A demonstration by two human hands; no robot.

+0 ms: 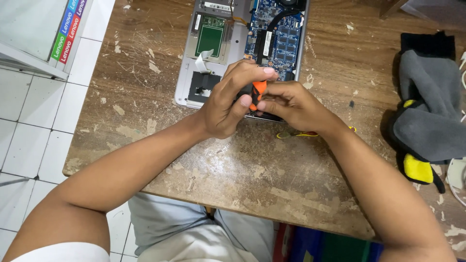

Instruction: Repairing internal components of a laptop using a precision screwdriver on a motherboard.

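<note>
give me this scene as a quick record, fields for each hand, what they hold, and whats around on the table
left hand: left hand curled around an orange and black tool
right hand: right hand pinching the same tool from the other side
behind hands: opened laptop, blue circuit board exposed
table: worn wooden table
right side: grey, black and yellow cloth
near right wrist: yellow wire

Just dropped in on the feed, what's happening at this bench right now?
A person sits at a worn wooden table with both hands together over the near edge of an opened laptop, its circuit boards exposed. The left hand and right hand grip a small orange and black tool between them. What its tip is doing is hidden. A grey, black and yellow cloth lies to the right.
</note>
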